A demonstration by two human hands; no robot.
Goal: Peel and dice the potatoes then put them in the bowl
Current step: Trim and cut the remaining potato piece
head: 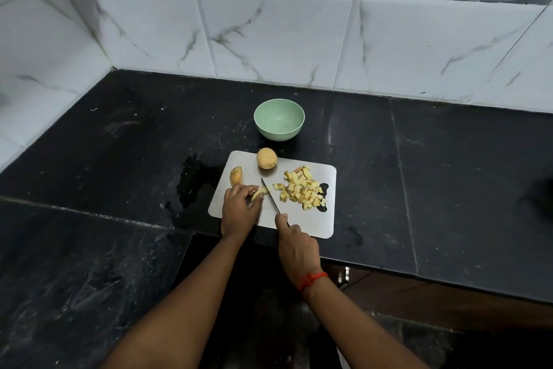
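A steel cutting board [314, 220] lies on the black counter. My left hand [239, 210] holds a potato piece [259, 192] down on the board with curled fingers. My right hand [294, 244] grips a knife [270, 195] whose blade lies right beside that piece. A pile of diced potato [302, 187] sits on the board's right half. One whole round potato [266, 158] rests at the board's far edge, and a potato half [235, 176] lies on the left edge. Behind the board stands a green bowl [279, 119] with nothing in it.
The black stone counter [449, 174] runs to a white tiled wall at the back and left. A wet patch [194, 183] lies left of the board. The counter's front edge drops off below my right wrist, with a cupboard front [419, 294] under it.
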